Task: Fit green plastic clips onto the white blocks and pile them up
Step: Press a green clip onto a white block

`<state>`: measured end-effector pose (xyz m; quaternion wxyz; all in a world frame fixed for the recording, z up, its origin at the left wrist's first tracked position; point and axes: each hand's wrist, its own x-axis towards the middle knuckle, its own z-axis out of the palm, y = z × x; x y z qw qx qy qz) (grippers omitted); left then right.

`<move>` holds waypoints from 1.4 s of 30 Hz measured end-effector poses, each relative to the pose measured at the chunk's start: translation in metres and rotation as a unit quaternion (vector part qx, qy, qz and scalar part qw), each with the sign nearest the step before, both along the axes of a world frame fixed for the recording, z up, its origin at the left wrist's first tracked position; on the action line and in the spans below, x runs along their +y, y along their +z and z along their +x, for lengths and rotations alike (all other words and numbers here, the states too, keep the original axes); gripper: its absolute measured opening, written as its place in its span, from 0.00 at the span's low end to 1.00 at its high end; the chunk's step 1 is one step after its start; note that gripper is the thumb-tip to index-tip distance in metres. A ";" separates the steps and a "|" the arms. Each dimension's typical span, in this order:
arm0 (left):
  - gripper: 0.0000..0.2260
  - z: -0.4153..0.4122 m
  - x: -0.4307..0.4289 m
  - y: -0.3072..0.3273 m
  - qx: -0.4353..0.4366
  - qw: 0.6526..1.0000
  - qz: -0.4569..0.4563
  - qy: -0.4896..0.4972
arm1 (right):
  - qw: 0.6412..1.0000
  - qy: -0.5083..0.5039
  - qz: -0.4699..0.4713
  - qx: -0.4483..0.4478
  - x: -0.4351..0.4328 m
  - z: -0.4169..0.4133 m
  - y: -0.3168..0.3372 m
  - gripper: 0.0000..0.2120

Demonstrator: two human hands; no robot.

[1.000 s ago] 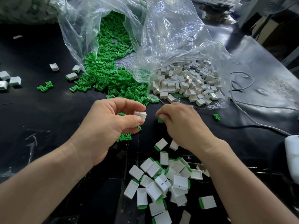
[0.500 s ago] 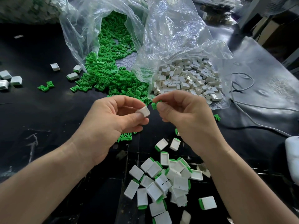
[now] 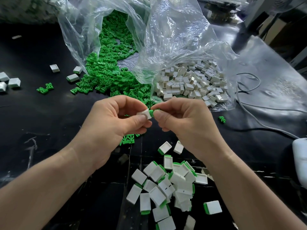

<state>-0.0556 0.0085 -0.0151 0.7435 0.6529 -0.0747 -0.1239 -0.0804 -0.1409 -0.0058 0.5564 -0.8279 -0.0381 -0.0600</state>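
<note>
My left hand pinches a small white block between thumb and fingers above the black table. My right hand pinches a green clip whose end meets the block's right side. Below my hands lies a pile of fitted blocks, white with green edges. Loose green clips spill from a clear bag at the back. White blocks lie in a second clear bag to the right of them.
A few green clips lie under my left hand and one green clip sits to the right. Stray blocks rest at the far left. Grey cables and a white object occupy the right side.
My right hand rose from the table with a green clip and brought it to the block. My left hand lifted the block slightly; the clip now touches it.
</note>
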 end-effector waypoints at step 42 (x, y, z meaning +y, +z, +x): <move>0.17 0.001 0.011 0.012 -0.090 0.975 0.162 -0.121 | 0.943 0.150 -0.298 -0.006 -0.001 -0.006 0.008 0.11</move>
